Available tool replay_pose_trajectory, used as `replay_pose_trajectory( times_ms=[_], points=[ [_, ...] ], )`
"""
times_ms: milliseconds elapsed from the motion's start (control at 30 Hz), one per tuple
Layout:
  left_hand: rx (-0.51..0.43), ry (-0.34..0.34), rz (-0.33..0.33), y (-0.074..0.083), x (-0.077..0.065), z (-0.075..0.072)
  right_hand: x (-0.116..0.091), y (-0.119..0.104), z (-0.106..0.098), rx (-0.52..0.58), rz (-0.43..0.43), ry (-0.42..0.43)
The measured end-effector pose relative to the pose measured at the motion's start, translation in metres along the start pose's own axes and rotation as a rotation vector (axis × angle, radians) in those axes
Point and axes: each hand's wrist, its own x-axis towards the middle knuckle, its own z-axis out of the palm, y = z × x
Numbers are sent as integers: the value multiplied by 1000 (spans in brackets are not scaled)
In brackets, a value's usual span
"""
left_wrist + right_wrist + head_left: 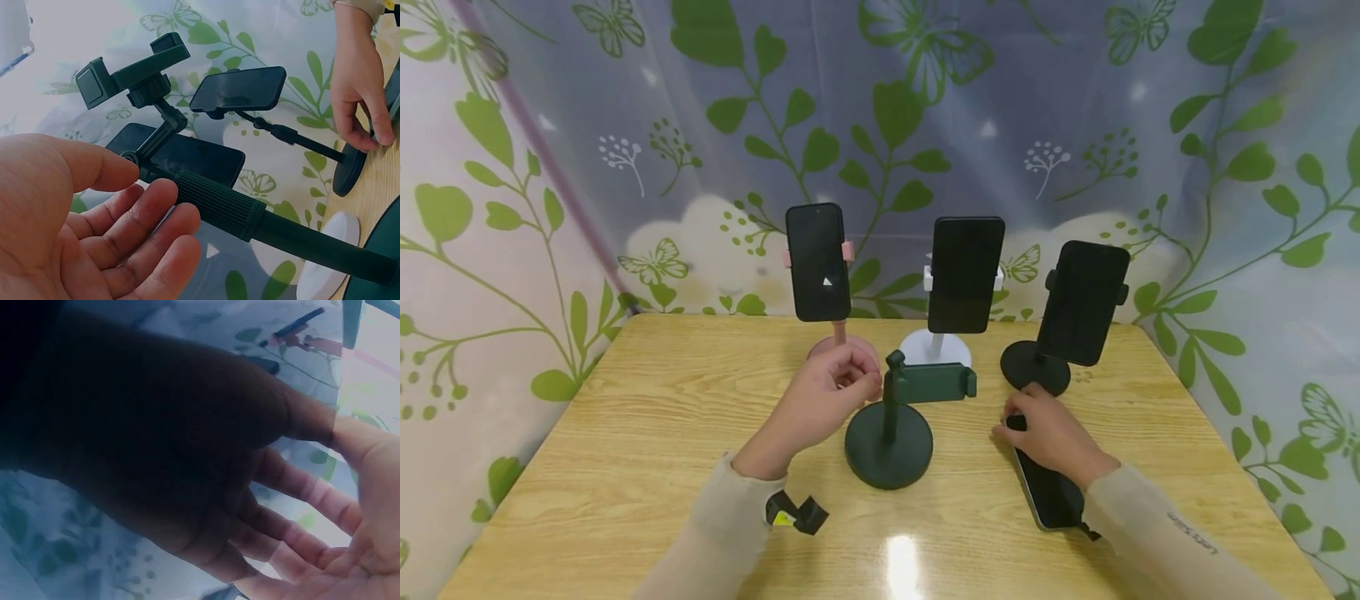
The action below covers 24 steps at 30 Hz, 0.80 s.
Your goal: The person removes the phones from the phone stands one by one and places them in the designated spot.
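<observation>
Green stand point(890, 425) upright, cradle point(934, 382) pointing R; flat phone point(1051, 493) R of stand, long axis near-far; L hand point(823, 387) by stand, loosely bent; R hand point(1051, 429) on phone, can't tell if gripping

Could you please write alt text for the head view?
A person's left hand is beside an empty green round-based phone stand; the right hand is over a black phone on a wooden table. Behind, a pink stand, white stand and black stand each hold a smartphone.
</observation>
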Motion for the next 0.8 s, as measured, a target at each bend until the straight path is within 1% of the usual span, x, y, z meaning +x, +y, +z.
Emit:
replay_pose_trajectory(
  times_ms=[267, 433, 500, 567, 667, 733, 800],
  points=[
    [-18, -20, 3, 1, 1, 1, 0, 1, 2, -55, -47, -35],
    [-16, -37, -16, 0, 1, 2, 2, 0, -5, -96, -56, -118],
    [-15, -40, -23, 0, 0, 2, 0, -2, -10, -118, -66, -134],
    [-12, -39, -22, -1, 0, 3, -4, -6, -15, -140, -96, -114],
    [-8, -33, -20, -2, 1, 3, -11, -17, -25, -159, -176, -46],
    [-14, -35, -21, -3, 1, 3, -15, -27, -33, -148, -243, 1],
    [-26, -37, -24, -4, 1, 3, -19, -40, -43, -128, -286, 38]
  ],
)
